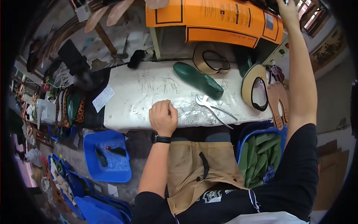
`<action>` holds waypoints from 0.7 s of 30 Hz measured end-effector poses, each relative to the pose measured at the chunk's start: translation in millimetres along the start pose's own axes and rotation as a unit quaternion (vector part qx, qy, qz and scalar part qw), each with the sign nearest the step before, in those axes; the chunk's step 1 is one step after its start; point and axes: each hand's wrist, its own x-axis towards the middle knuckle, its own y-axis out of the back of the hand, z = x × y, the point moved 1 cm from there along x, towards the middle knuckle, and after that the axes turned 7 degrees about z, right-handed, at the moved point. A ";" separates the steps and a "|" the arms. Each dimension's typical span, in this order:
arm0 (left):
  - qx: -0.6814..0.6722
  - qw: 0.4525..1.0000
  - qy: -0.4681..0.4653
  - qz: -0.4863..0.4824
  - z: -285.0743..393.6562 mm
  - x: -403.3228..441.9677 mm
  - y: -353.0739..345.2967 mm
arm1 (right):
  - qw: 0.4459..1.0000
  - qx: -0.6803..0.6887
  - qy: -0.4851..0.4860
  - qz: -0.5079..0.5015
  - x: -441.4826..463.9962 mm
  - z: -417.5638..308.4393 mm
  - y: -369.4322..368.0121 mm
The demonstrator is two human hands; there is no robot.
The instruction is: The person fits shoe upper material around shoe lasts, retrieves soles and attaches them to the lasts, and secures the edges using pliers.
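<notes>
My left hand rests at the near edge of the white-covered bench, fingers curled in. Nothing shows in it, though its underside is hidden. To its right, lasting pliers lie with their handles apart. Behind them is a dark green shoe last on its side. At the top right, my right hand reaches up beside the orange cardboard; the frame's edge cuts off its fingers. Two beige shoe uppers with black edging stand on the bench, one upper at the back and another upper on the right.
Brown sole pieces hang over the bench's right end. A blue bin of green lasts stands below. At the lower left is a blue tub with a few items. A paper note and leopard-print shoes lie left.
</notes>
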 end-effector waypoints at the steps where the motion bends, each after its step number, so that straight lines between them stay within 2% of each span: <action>1: 0.002 1.000 0.002 -0.002 0.5 1.2 0.1 | 1.000 -0.006 -0.004 -0.005 -19.7 -7.3 0.8; 3: 0.003 1.000 0.008 -0.008 1.9 -0.7 -1.5 | 0.993 0.090 0.052 -0.048 -57.6 -12.9 9.1; 6: -0.005 1.000 0.006 -0.016 -0.8 -2.1 -4.2 | 0.975 0.126 0.170 -0.073 -152.3 4.9 26.1; 8: -0.008 1.000 0.004 -0.011 -1.1 -3.2 -4.6 | 0.974 0.059 0.095 -0.199 -187.4 24.5 45.3; 10: -0.009 1.000 0.004 -0.017 0.4 -2.5 -5.9 | 0.956 0.035 -0.060 -0.284 -213.4 37.3 60.7; 14: -0.003 1.000 0.009 -0.021 2.5 -1.6 -1.6 | 0.951 0.023 -0.084 -0.297 -240.6 61.1 58.8; 18: 0.000 1.000 0.009 -0.018 0.1 -3.4 -3.7 | 0.951 0.023 -0.044 -0.305 -243.5 65.3 38.7; 21: 0.002 1.000 0.009 -0.021 -0.3 -3.6 -2.8 | 0.940 0.041 -0.026 -0.339 -254.8 39.9 35.4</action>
